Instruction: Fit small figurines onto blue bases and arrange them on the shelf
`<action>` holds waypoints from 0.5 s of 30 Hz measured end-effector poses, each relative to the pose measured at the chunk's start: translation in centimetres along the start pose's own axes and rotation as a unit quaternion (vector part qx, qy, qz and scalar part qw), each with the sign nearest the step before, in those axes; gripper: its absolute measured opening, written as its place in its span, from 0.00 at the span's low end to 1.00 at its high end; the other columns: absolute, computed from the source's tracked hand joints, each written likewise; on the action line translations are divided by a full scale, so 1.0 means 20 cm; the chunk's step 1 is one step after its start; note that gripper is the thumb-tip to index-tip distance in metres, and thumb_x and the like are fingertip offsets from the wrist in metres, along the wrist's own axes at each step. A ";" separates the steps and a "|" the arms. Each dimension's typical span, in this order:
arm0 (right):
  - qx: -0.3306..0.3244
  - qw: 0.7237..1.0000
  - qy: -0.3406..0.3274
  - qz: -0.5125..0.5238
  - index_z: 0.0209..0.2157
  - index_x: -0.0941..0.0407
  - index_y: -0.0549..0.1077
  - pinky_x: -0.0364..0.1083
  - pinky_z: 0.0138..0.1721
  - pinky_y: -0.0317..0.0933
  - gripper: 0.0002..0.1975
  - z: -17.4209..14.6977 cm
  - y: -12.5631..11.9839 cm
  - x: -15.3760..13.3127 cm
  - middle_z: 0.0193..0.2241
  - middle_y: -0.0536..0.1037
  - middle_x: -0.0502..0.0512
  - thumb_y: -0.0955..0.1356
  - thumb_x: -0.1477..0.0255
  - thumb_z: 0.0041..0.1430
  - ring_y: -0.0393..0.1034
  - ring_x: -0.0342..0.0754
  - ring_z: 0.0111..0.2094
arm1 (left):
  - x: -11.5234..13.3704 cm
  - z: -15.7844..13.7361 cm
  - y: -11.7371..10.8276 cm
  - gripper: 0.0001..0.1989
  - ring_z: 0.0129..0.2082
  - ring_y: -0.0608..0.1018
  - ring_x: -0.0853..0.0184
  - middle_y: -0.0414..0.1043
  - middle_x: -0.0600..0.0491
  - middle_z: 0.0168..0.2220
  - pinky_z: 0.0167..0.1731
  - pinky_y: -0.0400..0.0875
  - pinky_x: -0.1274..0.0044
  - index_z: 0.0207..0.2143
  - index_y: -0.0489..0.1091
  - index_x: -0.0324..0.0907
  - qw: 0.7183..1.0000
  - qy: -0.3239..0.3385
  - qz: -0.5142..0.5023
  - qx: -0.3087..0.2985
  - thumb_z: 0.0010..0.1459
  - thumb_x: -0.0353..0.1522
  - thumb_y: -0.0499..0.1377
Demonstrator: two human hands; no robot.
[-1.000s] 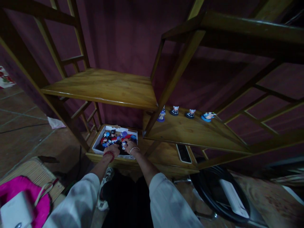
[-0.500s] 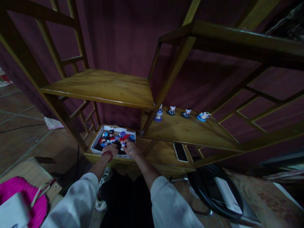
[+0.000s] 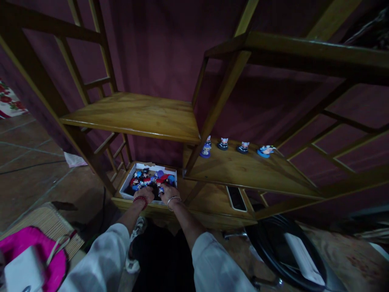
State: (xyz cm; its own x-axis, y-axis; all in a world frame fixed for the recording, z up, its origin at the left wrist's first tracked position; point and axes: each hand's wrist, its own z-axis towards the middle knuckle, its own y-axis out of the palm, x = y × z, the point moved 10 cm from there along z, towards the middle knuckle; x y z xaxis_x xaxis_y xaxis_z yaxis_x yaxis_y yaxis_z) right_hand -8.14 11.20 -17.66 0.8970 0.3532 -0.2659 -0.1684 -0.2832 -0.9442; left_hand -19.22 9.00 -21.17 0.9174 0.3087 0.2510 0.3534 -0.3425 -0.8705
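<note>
A shallow white cardboard box (image 3: 127,185) stands on the low wooden shelf, with several small toy figurines (image 3: 146,172) jumbled inside in blue, red, purple and black. Over the box's near edge reaches my left hand (image 3: 146,194), a red bead bracelet on its wrist. Its fingers point down among the figurines and their tips are hidden. Beside it, my right hand (image 3: 169,195), with a silver bangle, has its fingers closed on a small blue-and-white figurine (image 3: 161,190) at the box's near right part.
Several figurines (image 3: 243,147) stand on the raised shelf (image 3: 237,170) to the right. A phone (image 3: 236,198) lies on the low shelf. Above the box juts a wooden shelf (image 3: 136,111). A black stool (image 3: 273,243) is at lower right, a pink mat (image 3: 33,251) at lower left.
The view has shifted slightly, so everything sits a little lower and further right. Both hands remain in the box, with only small finger movement.
</note>
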 end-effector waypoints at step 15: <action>-0.005 1.000 0.010 -0.002 0.42 0.50 0.68 0.43 0.36 0.60 0.15 -0.02 -0.02 0.00 0.37 0.74 0.54 0.62 0.68 0.50 0.68 0.48 0.38 | 0.00 -0.04 -0.06 0.18 0.44 0.71 0.66 0.70 0.51 0.44 0.42 0.63 0.76 0.40 0.68 0.47 0.999 0.013 -0.030 0.031 0.50 0.28 0.46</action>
State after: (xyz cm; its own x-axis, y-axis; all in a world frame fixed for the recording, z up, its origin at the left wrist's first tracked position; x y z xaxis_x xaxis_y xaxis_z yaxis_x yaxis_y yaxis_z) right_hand -7.94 11.01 -17.11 0.9060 0.3362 -0.2572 -0.1603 -0.2899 -0.9435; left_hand -19.46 8.82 -19.78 0.9000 0.3028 0.3136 0.3962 -0.2684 -0.8780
